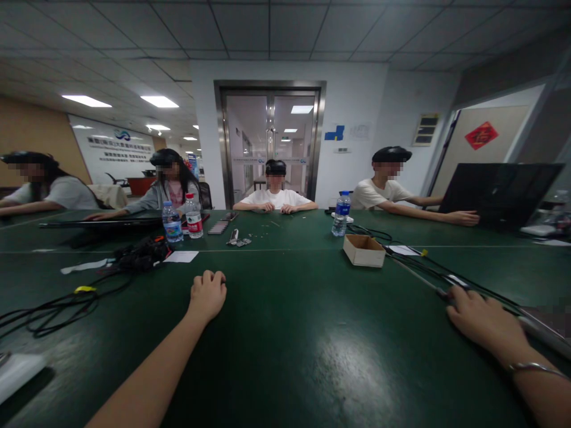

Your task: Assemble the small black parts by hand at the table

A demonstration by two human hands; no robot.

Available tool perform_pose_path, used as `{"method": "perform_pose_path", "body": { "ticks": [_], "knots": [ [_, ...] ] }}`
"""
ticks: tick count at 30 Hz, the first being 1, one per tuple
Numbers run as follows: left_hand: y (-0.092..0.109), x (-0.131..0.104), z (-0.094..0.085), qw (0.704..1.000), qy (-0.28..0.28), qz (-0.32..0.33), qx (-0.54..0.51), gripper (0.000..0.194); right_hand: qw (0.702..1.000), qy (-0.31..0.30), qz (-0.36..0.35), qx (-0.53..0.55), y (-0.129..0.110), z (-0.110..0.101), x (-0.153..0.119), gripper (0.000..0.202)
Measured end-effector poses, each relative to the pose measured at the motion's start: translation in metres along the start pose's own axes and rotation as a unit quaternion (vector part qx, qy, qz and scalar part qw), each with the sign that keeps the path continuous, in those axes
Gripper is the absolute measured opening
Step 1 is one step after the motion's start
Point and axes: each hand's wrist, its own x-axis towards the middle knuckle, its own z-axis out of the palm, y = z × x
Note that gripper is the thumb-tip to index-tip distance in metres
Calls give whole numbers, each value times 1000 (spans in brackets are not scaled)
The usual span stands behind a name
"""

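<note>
My left hand rests on the green table, its fingers curled under, so whatever they may hold is hidden. Over at the right, my right hand lies low on the table beside black cables. Its fingertips are by the dark end of a thin grey rod or cable; whether they grip it is unclear. A bracelet circles the right wrist. Between the hands, farther back, stands an open cardboard box.
Bottles stand farther back. Small silvery pieces lie near the middle. Tangled cables and a black device are left. Several people wearing headsets sit around the table; a large black screen is right.
</note>
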Motion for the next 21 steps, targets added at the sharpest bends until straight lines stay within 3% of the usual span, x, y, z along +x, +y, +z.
{"method": "perform_pose_path", "body": {
  "ticks": [12, 15, 18, 21],
  "knots": [
    [-7, 1, 5, 999, 9, -1, -48, 35, 997, 49, 54, 28, 3, 6, -4, 35],
    [-8, 1, 4, 998, 10, 2, -54, 35, 995, 92, 44, 13, 0, 3, -4, 36],
    [-7, 1, 4, 998, 7, 18, -67, 34, 980, 197, 13, -16, -19, -7, -8, 40],
    [5, 1, 6, 996, 15, 48, -80, 32, 961, 270, -55, -8, -65, -16, -17, 40]
  ]
}}
